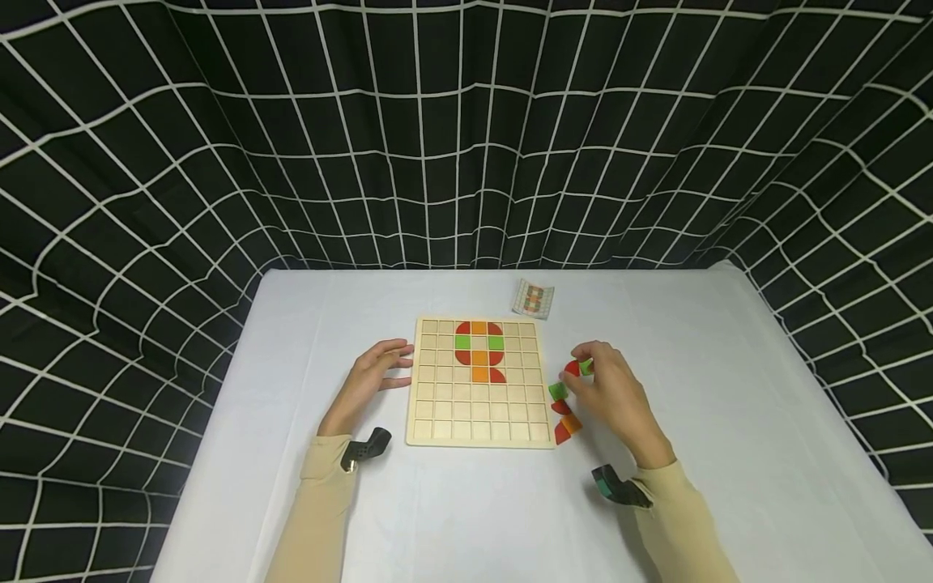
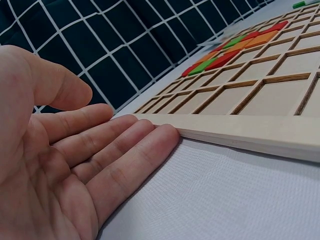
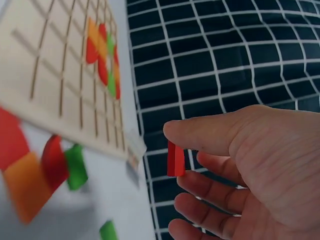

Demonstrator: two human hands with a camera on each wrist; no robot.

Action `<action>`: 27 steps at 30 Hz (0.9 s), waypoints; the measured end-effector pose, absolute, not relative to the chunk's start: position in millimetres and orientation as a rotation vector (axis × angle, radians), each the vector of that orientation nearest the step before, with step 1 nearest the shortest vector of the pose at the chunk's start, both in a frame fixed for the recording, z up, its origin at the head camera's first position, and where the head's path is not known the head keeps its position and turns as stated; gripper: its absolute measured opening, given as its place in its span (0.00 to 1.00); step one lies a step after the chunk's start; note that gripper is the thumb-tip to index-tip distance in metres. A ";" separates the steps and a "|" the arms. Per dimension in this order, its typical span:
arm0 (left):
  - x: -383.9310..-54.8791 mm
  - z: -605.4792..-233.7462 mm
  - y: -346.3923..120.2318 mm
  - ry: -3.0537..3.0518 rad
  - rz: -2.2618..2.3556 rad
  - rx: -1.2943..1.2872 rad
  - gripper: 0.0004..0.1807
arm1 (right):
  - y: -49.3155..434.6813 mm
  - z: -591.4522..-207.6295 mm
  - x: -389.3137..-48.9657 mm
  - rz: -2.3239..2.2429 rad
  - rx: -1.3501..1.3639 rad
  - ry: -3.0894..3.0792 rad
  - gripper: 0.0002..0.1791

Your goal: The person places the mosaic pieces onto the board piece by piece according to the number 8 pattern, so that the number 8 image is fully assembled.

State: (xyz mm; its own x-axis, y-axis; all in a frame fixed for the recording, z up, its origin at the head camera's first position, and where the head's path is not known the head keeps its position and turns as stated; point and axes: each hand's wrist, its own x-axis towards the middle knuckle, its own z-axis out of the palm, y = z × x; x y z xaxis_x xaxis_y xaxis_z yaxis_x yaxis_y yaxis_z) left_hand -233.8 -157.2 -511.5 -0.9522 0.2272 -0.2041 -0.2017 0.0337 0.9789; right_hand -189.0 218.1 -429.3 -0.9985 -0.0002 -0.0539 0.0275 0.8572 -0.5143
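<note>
My right hand (image 1: 608,393) pinches a red quarter-round piece (image 3: 175,159) between thumb and index finger, just right of the board. In the head view this red piece overlaps a green piece (image 1: 586,368) near the fingertips. The wooden grid board (image 1: 452,443) lies flat on the table, with red, orange and green pieces set in its upper middle cells. Among them, a red quarter-round (image 1: 497,376) sits beside an orange square (image 1: 479,374). My left hand (image 1: 372,375) has its fingers extended, fingertips right at the board's left edge, and holds nothing.
Along the board's right side lie loose pieces: a green one (image 1: 557,392), a red one (image 1: 560,407), an orange square (image 1: 572,423) and another red one (image 1: 562,433). Behind the board is a small pattern card (image 1: 534,299). A black gridded curtain (image 1: 474,146) surrounds the white table (image 1: 466,510).
</note>
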 end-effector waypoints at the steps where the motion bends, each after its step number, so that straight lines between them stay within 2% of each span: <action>1: -233.9 -511.5 -157.0 2.013 1.992 0.025 0.22 | 214.5 -427.8 -190.7 -0.827 0.011 2.979 0.23; 7: -234.2 -512.5 -157.2 2.011 1.993 0.027 0.22 | 192.6 -418.8 -198.1 -0.843 -0.088 2.987 0.22; 15: -233.8 -512.6 -158.0 2.015 1.995 0.019 0.22 | 164.3 -415.9 -203.8 -0.861 -0.336 3.010 0.06; 27: -234.0 -513.9 -158.2 2.001 2.012 0.019 0.22 | 126.8 -429.3 -217.4 -0.846 -0.488 2.977 0.06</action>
State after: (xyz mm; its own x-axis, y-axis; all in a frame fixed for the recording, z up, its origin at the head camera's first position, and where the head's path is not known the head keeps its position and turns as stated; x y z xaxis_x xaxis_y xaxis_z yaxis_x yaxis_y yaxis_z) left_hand -234.0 -158.2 -513.9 -0.9540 0.2216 -0.2020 -0.2033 0.0175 0.9790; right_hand -217.4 126.8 -429.3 -0.9514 -0.2984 0.0762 -0.2939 0.8056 -0.5144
